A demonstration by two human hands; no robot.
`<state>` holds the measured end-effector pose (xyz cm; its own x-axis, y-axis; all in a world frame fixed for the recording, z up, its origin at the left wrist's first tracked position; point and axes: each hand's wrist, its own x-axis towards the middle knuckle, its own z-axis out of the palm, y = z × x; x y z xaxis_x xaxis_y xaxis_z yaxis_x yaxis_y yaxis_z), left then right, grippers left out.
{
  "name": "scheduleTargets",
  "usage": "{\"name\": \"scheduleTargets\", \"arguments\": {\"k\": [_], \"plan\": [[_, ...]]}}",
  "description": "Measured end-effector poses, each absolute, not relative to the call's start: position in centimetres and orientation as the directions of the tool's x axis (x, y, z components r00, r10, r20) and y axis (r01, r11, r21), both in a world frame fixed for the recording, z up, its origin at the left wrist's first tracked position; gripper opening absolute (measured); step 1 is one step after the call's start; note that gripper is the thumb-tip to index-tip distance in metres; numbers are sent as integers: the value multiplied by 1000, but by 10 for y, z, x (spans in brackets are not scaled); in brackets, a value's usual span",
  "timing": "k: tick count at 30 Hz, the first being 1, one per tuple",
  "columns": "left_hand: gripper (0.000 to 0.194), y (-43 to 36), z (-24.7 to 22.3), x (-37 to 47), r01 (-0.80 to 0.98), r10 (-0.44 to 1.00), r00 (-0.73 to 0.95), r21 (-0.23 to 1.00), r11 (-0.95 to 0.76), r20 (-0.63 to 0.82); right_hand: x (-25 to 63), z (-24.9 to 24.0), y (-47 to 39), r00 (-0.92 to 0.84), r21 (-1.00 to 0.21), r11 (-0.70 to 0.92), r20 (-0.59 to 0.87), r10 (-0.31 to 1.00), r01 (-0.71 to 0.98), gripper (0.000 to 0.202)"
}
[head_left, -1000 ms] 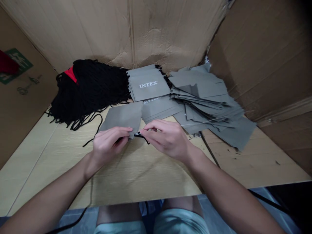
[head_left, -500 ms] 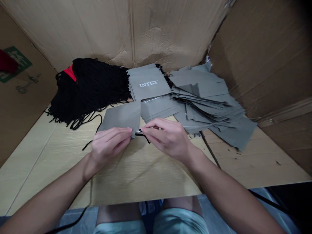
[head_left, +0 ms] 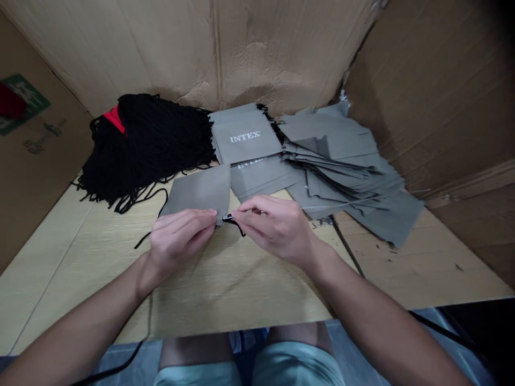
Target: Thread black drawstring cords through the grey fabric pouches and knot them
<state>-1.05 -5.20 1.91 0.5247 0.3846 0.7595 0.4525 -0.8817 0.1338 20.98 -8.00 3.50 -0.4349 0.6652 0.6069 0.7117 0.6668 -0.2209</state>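
My left hand (head_left: 181,236) pinches the near edge of a grey fabric pouch (head_left: 199,187) close to its right corner. My right hand (head_left: 277,222) is closed on a thin metal wire (head_left: 341,205), whose long end sticks out to the right over the grey pieces. Between the two hands, a black cord (head_left: 237,225) shows at the pouch's corner, with a small shiny tip beside my right fingertips. Whether the wire hooks the cord there is too small to tell. More black cord lies to the left of the pouch.
Behind left lies a thick bundle of black cords (head_left: 148,145) with a red band (head_left: 115,119). Stacked grey INTEX pouches (head_left: 246,147) stand at the middle back, loose grey pouches (head_left: 341,166) to the right. Cardboard walls (head_left: 273,48) enclose the wooden table (head_left: 241,289).
My hands stay nearly in place. At the pouch's corner, more black now shows around the shiny tip, and the wire's far end has shifted slightly.
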Motion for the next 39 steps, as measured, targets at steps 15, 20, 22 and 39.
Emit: {"name": "scheduleTargets", "arguments": {"k": [15, 20, 22, 39], "plan": [[14, -52, 19, -10, 450, 366, 530, 112, -886, 765, 209, 33, -80, -427, -218, 661, 612, 666, 718, 23], [12, -51, 18, -10, 441, 359, 534, 109, -891, 765, 208, 34, -81, -424, -213, 660, 618, 662, 721, 22], [10, -51, 18, -9, 439, 360, 536, 112, -892, 763, 208, 34, -81, -419, -221, 660, 620, 663, 718, 22], [11, -48, 12, -10, 451, 327, 542, 61, -891, 774, 202, 33, -83, -390, -356, 625, 543, 744, 695, 22]]}}
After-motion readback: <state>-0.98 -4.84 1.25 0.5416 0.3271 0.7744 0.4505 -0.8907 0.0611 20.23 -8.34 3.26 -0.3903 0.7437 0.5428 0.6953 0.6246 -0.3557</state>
